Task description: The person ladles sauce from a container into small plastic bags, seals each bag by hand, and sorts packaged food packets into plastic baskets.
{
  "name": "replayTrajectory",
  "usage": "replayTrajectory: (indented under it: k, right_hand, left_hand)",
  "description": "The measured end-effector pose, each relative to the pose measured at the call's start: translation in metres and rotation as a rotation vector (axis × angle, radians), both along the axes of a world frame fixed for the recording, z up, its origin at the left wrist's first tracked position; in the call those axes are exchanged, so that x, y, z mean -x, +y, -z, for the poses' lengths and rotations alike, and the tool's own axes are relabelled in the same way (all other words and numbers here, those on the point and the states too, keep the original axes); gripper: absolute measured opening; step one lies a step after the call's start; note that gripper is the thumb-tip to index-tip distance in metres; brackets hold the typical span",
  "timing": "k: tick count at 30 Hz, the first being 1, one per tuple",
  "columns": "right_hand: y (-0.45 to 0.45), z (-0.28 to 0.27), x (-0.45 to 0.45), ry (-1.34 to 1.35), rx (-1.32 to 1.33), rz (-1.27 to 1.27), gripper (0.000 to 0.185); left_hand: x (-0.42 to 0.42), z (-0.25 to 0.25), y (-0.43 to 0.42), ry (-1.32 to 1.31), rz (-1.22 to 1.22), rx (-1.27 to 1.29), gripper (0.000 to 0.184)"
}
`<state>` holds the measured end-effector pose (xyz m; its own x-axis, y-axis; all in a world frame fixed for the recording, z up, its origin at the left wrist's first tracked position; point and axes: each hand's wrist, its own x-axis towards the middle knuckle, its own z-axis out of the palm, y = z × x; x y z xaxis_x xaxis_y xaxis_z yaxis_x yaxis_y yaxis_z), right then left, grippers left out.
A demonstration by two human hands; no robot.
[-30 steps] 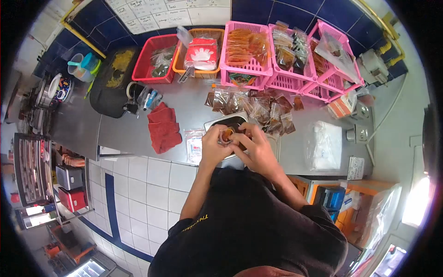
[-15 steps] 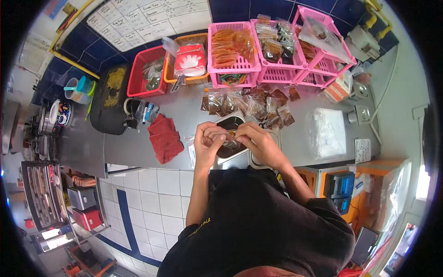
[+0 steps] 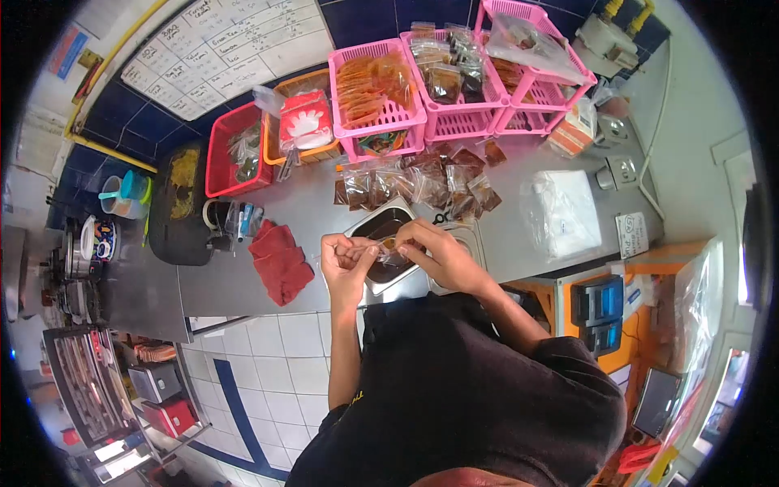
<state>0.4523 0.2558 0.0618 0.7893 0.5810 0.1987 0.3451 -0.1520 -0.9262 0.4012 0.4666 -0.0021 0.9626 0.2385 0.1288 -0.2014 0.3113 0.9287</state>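
Both hands pinch a small clear plastic bag between them, over a metal container of dark brown sauce. My left hand is closed on the bag's left side, fingers curled and thumb pressed in. From the right, my right hand grips the other side with its fingertips. Something yellowish-brown shows at the bag, too small to make out. Beyond the container lie several filled sauce packets in a heap. Part of a second metal container shows beside my right hand.
A red cloth lies left of the container. Pink baskets of packets, a red bin and an orange bin line the back. At right sits a stack of clear plastic bags; a black tray stands at left.
The camera view has tilted and shifted, so the counter items appear moved. Both hands still hold the small bag above the sauce container, with slightly more space between them.
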Motion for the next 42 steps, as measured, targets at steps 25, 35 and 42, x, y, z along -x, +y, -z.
replayTrajectory:
  k: [25,35,42]
  right_hand:
    - [0.009,0.009,0.0,-0.111,0.047,0.062,0.018]
    - [0.009,0.014,0.004,-0.09,0.06,0.109,0.015]
    - [-0.002,0.013,-0.001,-0.069,0.088,0.165,0.015]
  left_hand:
    - [0.002,-0.01,-0.009,0.008,0.07,-0.16,0.042]
    - [0.001,-0.01,-0.012,-0.006,0.085,-0.153,0.045]
    - [-0.008,-0.006,-0.018,-0.026,-0.022,-0.111,0.048]
